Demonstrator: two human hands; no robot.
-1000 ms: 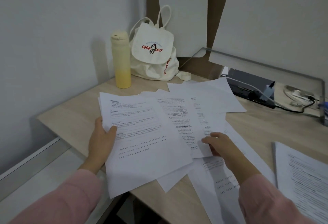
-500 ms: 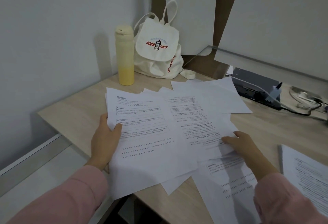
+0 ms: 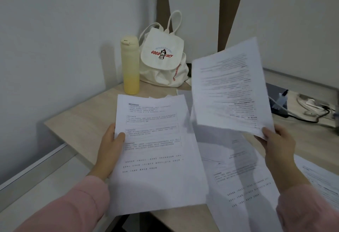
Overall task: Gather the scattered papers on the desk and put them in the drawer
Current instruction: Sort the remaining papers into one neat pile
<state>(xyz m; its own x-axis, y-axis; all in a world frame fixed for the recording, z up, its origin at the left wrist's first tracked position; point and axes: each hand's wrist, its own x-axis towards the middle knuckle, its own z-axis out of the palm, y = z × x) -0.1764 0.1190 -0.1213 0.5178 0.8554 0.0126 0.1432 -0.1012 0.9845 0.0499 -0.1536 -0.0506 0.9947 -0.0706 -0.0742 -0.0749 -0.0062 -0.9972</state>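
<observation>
My left hand (image 3: 110, 147) grips the left edge of a printed stack of papers (image 3: 156, 151), thumb on top, held just over the desk's front left part. Raised in the air to the right, a second printed sheet (image 3: 229, 88) tilts upward, pinched at its lower right corner by my right hand (image 3: 277, 141). More sheets (image 3: 236, 173) still lie flat on the wooden desk (image 3: 82, 121) beneath and between my hands, and another paper (image 3: 322, 180) lies at the right edge. No drawer shows in this view.
A yellow bottle (image 3: 129, 66) and a white drawstring backpack (image 3: 163, 57) stand in the back corner against the wall. At the back right lie a dark device (image 3: 275, 92) with a white plug and black cable (image 3: 302, 119). The desk's left edge drops off beside a lower ledge (image 3: 36, 165).
My right hand has lifted a sheet off the spread on the desk and raised it, tilted, above the table. My left hand keeps its grip on the stack.
</observation>
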